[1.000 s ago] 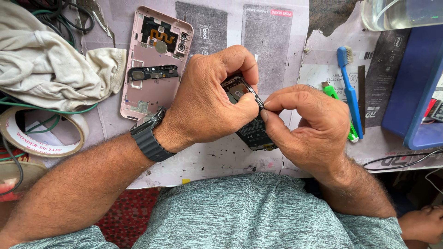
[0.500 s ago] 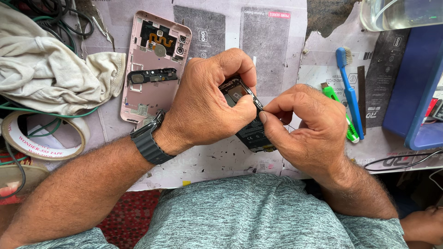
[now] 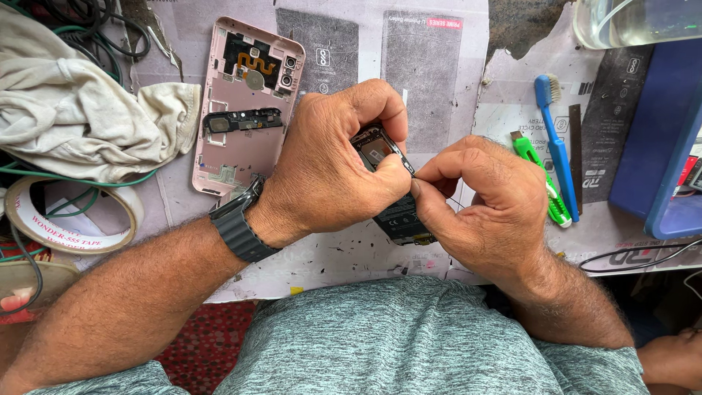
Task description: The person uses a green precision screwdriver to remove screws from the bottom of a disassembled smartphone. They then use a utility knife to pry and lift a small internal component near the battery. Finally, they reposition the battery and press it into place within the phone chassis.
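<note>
One head-worn camera looks steeply down, close over the work surface (image 3: pixel 439 44); the wearer's torso fills six o'clock, the bench's far side twelve.

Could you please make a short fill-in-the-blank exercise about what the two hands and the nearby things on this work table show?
1. The left hand and right hand together hold an opened dark ____.
2. The wrist with the black watch is the ____ one.
3. The pink back cover lies flat on the ____ side of the hands.
4. The toothbrush beside the green cutter is ____.

Missing words: phone; left; left; blue
</note>
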